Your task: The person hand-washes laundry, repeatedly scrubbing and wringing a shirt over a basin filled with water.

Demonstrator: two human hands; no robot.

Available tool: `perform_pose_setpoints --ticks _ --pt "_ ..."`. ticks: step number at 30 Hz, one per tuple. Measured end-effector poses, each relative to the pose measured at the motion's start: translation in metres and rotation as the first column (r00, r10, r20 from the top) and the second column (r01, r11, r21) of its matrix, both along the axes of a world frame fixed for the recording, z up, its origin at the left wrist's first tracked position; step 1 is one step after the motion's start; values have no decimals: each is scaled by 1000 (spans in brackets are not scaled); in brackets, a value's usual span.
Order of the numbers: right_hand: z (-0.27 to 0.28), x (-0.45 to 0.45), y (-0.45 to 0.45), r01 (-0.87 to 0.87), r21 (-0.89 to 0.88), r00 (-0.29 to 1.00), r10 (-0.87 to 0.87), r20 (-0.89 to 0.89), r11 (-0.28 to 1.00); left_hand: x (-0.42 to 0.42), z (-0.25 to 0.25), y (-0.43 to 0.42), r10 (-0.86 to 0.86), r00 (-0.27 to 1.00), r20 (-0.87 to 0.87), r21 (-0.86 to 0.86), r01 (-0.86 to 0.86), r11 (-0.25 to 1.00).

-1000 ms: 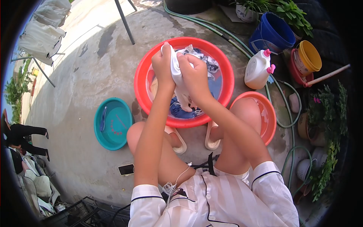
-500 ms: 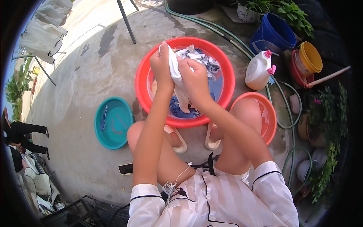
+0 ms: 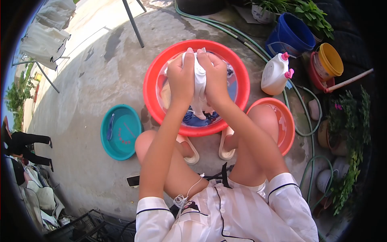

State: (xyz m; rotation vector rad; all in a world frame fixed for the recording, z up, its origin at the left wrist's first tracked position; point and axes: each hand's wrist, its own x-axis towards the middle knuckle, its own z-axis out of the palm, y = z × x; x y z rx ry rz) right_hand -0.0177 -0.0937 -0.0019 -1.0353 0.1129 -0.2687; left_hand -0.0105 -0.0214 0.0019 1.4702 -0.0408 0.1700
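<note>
Over a large red basin point(image 3: 151, 86), my left hand point(image 3: 180, 78) and my right hand point(image 3: 215, 74) are closed side by side on a narrow white sock point(image 3: 199, 86). Both thumbs point up at its top edge, and its lower end hangs between my wrists. Below it, dark blue wet cloth point(image 3: 195, 119) lies in the basin's water. Other light and patterned laundry in the basin is mostly hidden behind my hands.
A teal basin point(image 3: 135, 121) with a blue-handled brush point(image 3: 110, 127) stands left. An orange-red basin point(image 3: 287, 137) sits by my right knee. Right are a detergent jug point(image 3: 274, 74), a green hose point(image 3: 298, 131) and blue bucket point(image 3: 288, 36). A phone point(image 3: 133, 181) lies on the ground; another person point(image 3: 30, 143) is far left.
My right hand has shifted up level with my left, and both thumbs now meet at the sock's top. The sock has turned and hangs straighter between them.
</note>
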Motion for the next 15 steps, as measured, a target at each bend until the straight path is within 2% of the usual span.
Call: perform_pose_setpoints --ticks 2,3,4,5,6,7,8,12,15 --pt "-3 -6 5 -30 -187 999 32 8 982 17 -7 10 34 998 -46 -103 -39 994" --pt "-5 -8 7 -42 -280 999 47 10 959 23 -12 11 46 998 -40 -98 -50 994" --pt "-6 -8 10 -42 -292 999 46 6 955 27 -14 10 56 998 -35 -93 -59 994" --pt "-8 -5 8 -24 -201 1000 26 5 979 29 -15 9 65 997 -29 -90 -68 994" --pt "-10 1 6 -7 -110 1000 8 3 994 25 -19 7 1 999 -52 -106 -7 994" --pt "-11 8 3 7 -18 1000 -7 0 1000 14 -14 0 5 1000 -28 -39 -6 999" --pt "-10 13 -5 -19 182 993 39 -108 983 0 -6 -10 4 1000 -5 31 -4 1000" --pt "-19 27 -25 -5 204 988 36 -152 979 -32 -2 -25 -106 986 128 241 73 968" --pt "-14 18 -16 22 175 993 -1 -120 984 -15 -1 -17 -23 996 88 131 12 991"
